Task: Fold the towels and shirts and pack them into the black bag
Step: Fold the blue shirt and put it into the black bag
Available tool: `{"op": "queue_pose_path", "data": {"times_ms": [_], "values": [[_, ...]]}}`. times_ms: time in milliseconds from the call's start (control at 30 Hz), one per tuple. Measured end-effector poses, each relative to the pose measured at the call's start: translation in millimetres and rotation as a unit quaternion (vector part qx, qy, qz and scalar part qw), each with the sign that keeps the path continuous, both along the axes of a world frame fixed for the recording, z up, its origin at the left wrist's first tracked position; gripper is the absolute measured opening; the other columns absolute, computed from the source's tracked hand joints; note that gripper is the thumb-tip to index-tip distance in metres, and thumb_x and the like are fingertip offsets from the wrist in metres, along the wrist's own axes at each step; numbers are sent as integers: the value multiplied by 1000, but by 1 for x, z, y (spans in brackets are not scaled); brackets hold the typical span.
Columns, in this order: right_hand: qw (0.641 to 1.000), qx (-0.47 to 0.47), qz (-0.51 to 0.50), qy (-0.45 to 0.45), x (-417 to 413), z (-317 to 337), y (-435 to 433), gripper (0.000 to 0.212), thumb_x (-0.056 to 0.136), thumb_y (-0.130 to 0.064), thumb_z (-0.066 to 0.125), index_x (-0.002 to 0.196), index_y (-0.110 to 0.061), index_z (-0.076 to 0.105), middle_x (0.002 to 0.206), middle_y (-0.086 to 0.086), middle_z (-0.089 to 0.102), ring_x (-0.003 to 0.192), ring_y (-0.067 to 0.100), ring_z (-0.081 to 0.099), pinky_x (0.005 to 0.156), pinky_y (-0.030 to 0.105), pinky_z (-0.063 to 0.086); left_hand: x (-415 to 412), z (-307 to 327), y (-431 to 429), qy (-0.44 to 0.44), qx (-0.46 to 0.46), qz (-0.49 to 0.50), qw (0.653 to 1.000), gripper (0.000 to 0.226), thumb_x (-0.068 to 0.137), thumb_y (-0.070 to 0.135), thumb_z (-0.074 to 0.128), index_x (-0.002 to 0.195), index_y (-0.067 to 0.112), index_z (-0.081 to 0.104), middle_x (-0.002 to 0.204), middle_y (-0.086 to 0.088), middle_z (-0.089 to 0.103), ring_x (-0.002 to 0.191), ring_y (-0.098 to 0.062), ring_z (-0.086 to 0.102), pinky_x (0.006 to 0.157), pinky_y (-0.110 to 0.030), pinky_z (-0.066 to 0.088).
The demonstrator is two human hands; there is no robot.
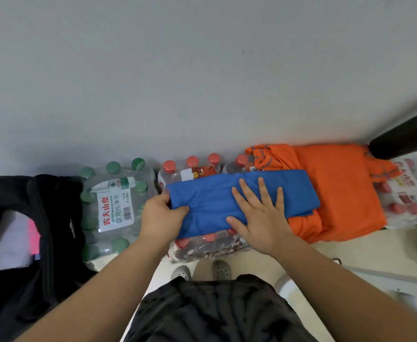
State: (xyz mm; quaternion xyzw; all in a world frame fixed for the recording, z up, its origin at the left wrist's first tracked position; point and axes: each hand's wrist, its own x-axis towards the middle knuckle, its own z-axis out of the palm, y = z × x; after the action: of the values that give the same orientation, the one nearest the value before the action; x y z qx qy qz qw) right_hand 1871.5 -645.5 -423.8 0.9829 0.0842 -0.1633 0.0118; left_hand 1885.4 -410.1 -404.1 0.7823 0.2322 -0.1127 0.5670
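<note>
Blue cloth [239,203]: folded, long axis left to right, lying across a pack of red-capped bottles [202,243] against the wall.
Left hand [161,215]: at the cloth's left end, fingers pinching that edge.
Right hand [259,213]: flat on the cloth's middle, fingers spread, pressing down.
Orange garments [338,193]: heaped just right of the cloth, partly under it.
Black bag [54,230]: open, well to the left; the left hand is nearer it, so the carry likely runs leftward.
</note>
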Motion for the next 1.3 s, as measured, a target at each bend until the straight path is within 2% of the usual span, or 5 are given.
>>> {"op": "queue_pose_path", "data": {"times_ms": [567, 767, 967, 1133, 1300], "values": [[998, 62, -2, 12, 3, -5, -5, 88, 80, -82, -8, 158, -40, -4, 163, -18, -21, 147, 24, -33, 116, 61, -20, -1, 19, 3, -55, -90, -18, 994, 62, 92, 8, 67, 138, 42, 42, 110, 11, 62, 95, -11, 69, 74, -27, 60], [992, 113, 30, 40, 7, 0, -19, 90, 78, -82, -5, 158, -40, 0, 164, -18, -20, 147, 22, -33, 115, 58, -22, -8, 37, -21, -97, 35, -36, 994, 29, 92, 12, 67, 106, 38, 69, 112, 20, 65, 105, -10, 63, 87, -37, 57], [975, 214, 65, -7, 11, 8, -67, 105, 76, -85, -10, 154, -30, 33, 168, -6, 7, 155, 21, -5, 124, 49, 6, 6, 87, -92, -205, 171, -112, 957, 35, 87, 4, 65, 113, 27, 68, 111, 18, 64, 103, 5, 58, 84, -2, 40], [944, 319, 8, -76, 10, 13, -129, 80, 95, -72, 18, 138, -19, 58, 152, 2, 47, 143, 23, 36, 117, 45, 30, 23, 92, -177, -234, 245, -217, 915, 39, 85, 2, 63, 121, 15, 68, 118, 1, 61, 106, -9, 56, 87, 3, 31], [850, 514, -112, -6, 7, 20, -177, 64, 96, -56, 38, 150, -23, 40, 145, -4, 52, 132, 3, 46, 111, 21, 35, 33, 60, -251, -173, 264, -283, 906, 36, 86, 6, 63, 122, 13, 66, 122, -6, 60, 111, -21, 57, 90, -15, 35]]}}
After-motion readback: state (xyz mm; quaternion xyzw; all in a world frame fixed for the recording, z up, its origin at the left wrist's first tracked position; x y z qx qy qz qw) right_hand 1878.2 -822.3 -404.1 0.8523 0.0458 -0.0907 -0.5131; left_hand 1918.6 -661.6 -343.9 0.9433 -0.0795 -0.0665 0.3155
